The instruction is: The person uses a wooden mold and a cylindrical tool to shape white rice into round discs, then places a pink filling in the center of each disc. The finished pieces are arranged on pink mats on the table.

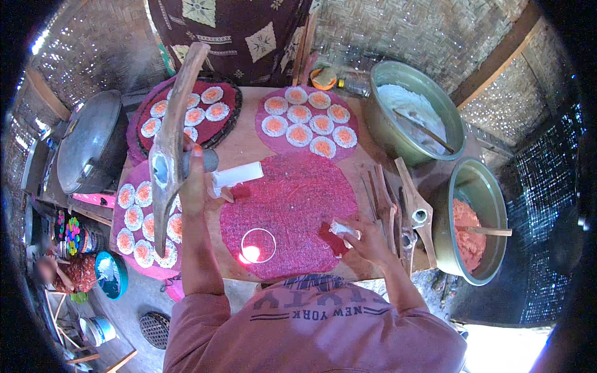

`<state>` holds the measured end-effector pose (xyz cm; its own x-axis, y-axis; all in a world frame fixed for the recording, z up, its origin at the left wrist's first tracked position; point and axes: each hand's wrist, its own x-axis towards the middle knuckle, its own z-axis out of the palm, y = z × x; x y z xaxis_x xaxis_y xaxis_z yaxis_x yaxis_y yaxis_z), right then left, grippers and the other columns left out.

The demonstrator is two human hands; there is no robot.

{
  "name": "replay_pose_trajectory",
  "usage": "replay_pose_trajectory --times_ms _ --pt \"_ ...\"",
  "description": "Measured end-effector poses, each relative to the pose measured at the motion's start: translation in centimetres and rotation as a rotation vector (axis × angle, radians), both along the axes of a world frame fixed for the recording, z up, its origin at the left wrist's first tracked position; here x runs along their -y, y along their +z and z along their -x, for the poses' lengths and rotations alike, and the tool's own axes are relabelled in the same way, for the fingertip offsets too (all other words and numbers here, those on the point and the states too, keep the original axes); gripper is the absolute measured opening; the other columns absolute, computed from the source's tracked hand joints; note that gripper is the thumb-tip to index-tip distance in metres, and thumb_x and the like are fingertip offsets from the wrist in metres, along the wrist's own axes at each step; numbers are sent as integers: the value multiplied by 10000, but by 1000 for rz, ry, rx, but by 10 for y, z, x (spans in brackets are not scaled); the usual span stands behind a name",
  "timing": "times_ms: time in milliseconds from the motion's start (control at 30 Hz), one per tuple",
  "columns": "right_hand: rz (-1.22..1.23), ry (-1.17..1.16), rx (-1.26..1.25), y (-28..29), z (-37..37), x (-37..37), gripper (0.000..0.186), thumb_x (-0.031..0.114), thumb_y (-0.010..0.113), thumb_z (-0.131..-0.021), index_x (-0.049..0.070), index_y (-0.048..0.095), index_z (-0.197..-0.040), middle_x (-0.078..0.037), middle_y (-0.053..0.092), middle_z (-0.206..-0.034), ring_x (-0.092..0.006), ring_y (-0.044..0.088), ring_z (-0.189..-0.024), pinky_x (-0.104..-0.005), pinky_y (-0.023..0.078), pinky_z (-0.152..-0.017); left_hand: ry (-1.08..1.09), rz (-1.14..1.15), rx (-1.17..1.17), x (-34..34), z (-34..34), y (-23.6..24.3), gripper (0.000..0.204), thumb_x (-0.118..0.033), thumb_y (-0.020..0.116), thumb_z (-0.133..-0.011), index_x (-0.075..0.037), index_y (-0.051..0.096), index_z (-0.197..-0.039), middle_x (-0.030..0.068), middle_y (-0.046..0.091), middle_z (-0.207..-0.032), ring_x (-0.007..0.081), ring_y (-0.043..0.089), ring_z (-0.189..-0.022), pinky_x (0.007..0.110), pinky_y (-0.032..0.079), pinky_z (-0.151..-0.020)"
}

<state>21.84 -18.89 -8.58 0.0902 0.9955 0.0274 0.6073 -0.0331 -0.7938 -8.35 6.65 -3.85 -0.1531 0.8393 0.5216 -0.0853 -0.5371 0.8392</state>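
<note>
My left hand [196, 177] is closed around a curved wooden tool [180, 102] with a grey rounded end and a socket in its middle, raised above the table. A white strip [239, 176] juts out beside that hand. My right hand [368, 241] pinches a small white folded piece [346, 231] at the right side of a round magenta cloth [292, 205]. Dark red patches lie by both hands. On the cloth rests a thin pale ring [258, 230], with a bright light spot at its lower left.
Cloths carrying white rounds topped with orange [299, 114] lie at the back and left. Wooden tools [413, 214] lie to the right, near a green basin of white stuff [413, 102] and one of orange stuff [466, 236]. A lidded pan [90, 143] stands left. A person [78, 270] is beyond.
</note>
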Motion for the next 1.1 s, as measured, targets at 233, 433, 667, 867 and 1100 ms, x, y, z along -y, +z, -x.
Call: replay_pose_trajectory --times_ms 233,433,667,867,1100 --pt "43 39 -249 -50 16 34 348 75 698 -826 132 669 -1169 -119 588 -1042 -259 590 -1000 -343 478 -864 -70 129 -186 4 -13 4 306 -235 689 -881 -62 571 -1105 23 555 -1004 137 528 -905 295 457 -788" --pt "215 -415 -890 -25 -22 20 362 103 663 -884 75 584 -1237 -58 596 -1057 -161 589 -986 -313 493 -838 -325 81 -461 17 -50 24 351 -288 701 -873 -56 592 -1112 36 602 -1054 129 586 -885 258 516 -745" --pt "-726 -298 -730 119 -18 -10 437 -20 601 -870 30 492 -1291 -72 558 -1181 -177 527 -1124 -317 439 -945 -1029 103 -316 69 -125 53 420 -303 590 -893 -64 552 -1237 137 575 -1262 252 524 -1207 503 354 -1085" --pt "-932 -318 -242 149 0 -54 346 -12 701 -796 32 578 -1116 -167 574 -1185 -289 553 -1148 -363 431 -973 -575 -526 -784 99 -175 90 388 -268 747 -751 -110 619 -1081 101 659 -917 315 652 -855 417 498 -748" --pt "-766 -122 483 119 -8 -48 673 454 606 -879 56 429 -1392 -188 417 -1447 -372 329 -1388 -523 165 -1154 -816 -173 -313 94 -186 66 392 -274 737 -763 -100 615 -1092 123 657 -956 299 639 -895 399 508 -758"
